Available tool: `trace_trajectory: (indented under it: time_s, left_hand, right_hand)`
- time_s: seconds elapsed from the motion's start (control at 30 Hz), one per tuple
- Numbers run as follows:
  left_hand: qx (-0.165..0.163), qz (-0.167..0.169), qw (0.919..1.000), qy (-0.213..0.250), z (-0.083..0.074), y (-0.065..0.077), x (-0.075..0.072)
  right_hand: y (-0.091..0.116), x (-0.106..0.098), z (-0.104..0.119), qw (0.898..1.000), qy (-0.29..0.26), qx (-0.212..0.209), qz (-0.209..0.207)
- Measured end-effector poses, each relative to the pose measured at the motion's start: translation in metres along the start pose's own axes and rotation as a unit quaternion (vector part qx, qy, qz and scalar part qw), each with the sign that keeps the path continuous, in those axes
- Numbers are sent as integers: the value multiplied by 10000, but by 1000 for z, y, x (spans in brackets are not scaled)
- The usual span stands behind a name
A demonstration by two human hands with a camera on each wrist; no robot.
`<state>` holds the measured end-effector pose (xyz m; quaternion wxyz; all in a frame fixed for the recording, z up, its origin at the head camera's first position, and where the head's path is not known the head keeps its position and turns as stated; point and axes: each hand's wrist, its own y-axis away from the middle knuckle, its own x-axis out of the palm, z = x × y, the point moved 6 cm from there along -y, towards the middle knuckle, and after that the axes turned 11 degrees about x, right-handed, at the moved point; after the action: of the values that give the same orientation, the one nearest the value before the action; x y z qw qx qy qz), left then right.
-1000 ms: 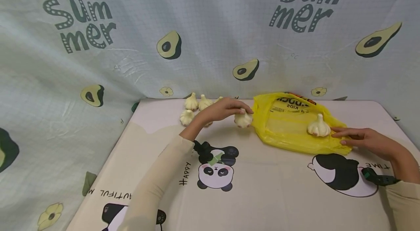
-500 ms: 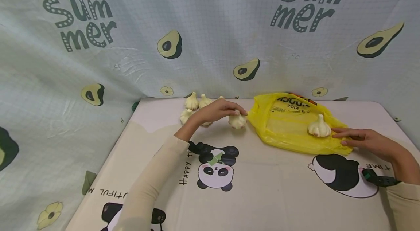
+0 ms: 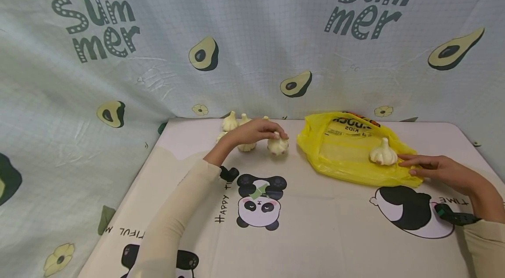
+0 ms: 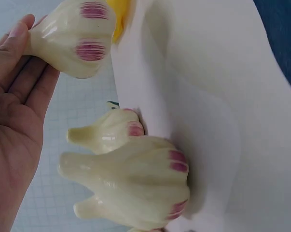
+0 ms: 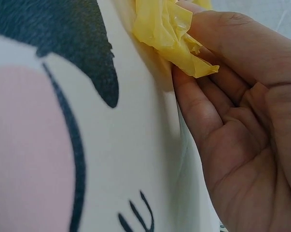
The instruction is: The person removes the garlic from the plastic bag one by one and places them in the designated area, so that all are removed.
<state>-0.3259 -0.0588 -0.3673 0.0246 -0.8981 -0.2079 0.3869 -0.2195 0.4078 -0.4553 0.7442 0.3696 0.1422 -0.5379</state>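
Observation:
My left hand (image 3: 254,131) pinches a white garlic bulb (image 3: 278,145) by its neck between thumb and fingers; the left wrist view shows the bulb (image 4: 82,38) with pink-streaked patches on its base. Left of that hand, several more garlic bulbs (image 3: 230,122) stand grouped at the table's back, some partly hidden behind the wrist. A yellow plastic bag (image 3: 343,151) lies flat to the right, with one garlic bulb (image 3: 383,153) upright over its right part. At the bag's right end my right hand (image 3: 451,173) pinches crumpled yellow plastic (image 5: 169,36), thumb on top.
The table (image 3: 307,238) has a pale cover printed with pandas and lettering. Behind it hangs a light curtain (image 3: 244,15) with avocado prints, close to the table's back edge. Dark straps with small devices (image 3: 455,215) sit on both wrists.
My left hand has moved left with the garlic bulb, away from the bag's left edge and closer to the group. My right hand and the bulb over the bag have stayed put.

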Motion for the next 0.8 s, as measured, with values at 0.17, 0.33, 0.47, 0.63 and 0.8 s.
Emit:
trace_trajectory:
  time_s: [0.17,0.33,0.47,0.63,0.8]
  left_hand:
    - [-91,187,9997,129,4,1,-6]
    - [-16,370,9992,127,6,2,-9]
    - [19,461,9988,132,10,3,-11]
    - [-62,448,9989,130,15,2,-12]
    - [-220,575,9981,74,18,0,-11]
  right_hand:
    - [0,0,0,10000,40,10,-24]
    - [0,0,-1,9999,149,-15,-74]
    - [0,0,0,9996,254,-70,-108]
    - [1,-1,-2,9990,394,-13,-187]
    - [2,-2,-1,9992,355,-27,-168]
